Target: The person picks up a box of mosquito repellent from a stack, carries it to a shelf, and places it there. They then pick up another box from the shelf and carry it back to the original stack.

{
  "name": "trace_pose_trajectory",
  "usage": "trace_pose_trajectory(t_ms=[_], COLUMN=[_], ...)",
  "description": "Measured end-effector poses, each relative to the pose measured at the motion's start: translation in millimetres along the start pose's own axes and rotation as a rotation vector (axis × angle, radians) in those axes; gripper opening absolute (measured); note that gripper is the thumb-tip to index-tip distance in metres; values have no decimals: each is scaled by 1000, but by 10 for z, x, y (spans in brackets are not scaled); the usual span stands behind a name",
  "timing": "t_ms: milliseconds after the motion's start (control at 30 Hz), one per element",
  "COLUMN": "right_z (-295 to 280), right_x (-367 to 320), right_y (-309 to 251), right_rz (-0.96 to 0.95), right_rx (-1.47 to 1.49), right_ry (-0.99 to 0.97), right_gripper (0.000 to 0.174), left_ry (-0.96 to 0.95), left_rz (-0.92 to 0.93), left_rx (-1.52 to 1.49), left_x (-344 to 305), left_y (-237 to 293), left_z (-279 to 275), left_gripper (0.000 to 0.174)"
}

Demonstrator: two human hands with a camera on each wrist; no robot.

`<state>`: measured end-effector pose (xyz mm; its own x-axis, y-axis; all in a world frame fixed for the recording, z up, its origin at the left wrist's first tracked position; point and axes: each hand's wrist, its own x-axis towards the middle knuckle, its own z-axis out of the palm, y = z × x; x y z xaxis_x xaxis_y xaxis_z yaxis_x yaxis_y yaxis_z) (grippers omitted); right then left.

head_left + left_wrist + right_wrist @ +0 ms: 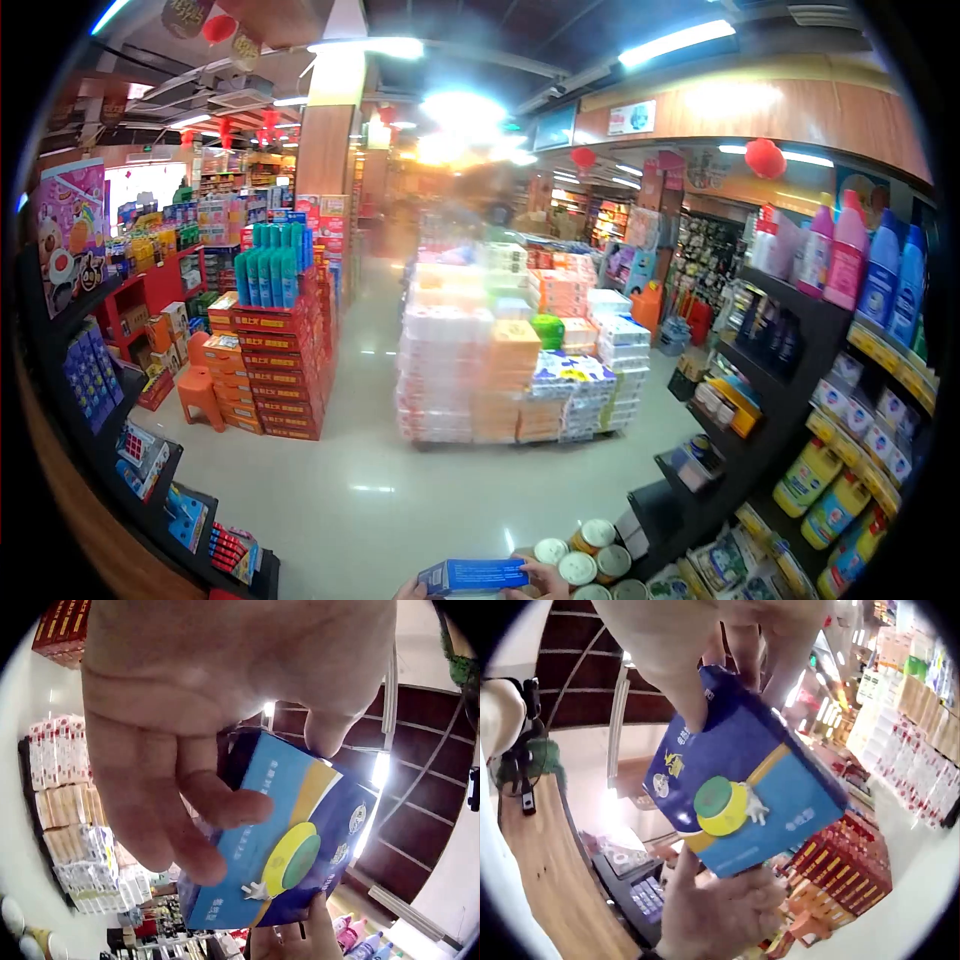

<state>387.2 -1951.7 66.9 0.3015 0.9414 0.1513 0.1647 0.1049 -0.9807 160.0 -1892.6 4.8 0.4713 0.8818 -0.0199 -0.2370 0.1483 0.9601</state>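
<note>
Both hands hold a blue box [472,576] between them at the bottom of the head view. The left hand [410,590] grips its left end, and the right hand [545,578] its right end. In the left wrist view, the left hand's [172,727] bent fingers and thumb lie on opposite edges of the box [259,840], which shows a yellow and green picture. The right wrist view has the right hand [727,652] pinching the top of the box [742,780], while the left hand [716,907] holds its lower edge.
Lidded jars [577,568] stand on the floor by the right shelf [740,440]. Stacked tissue packs [510,360] fill the middle of the aisle. Red cartons [285,380] and an orange stool [200,395] are to the left, beyond a dark shelf rack [150,490].
</note>
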Motion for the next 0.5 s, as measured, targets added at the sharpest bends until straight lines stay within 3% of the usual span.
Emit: trace_pose_trajectory(t_ms=[100, 200, 333, 500], right_z=[312, 548, 772, 887], right_x=[559, 941, 1441, 2229], right_y=[302, 322, 679, 805], right_rz=[-33, 54, -22, 226], right_rx=[147, -175, 127, 81], right_ry=[-75, -87, -192, -306], right_gripper=[45, 47, 46, 47], left_ry=[82, 165, 168, 260], left_rz=[-3, -7, -79, -188], left_rx=[-13, -38, 36, 9], left_x=[413, 721, 947, 1494], left_y=[-148, -233, -73, -261], left_z=[-413, -638, -935, -1164], left_gripper=[62, 60, 58, 55])
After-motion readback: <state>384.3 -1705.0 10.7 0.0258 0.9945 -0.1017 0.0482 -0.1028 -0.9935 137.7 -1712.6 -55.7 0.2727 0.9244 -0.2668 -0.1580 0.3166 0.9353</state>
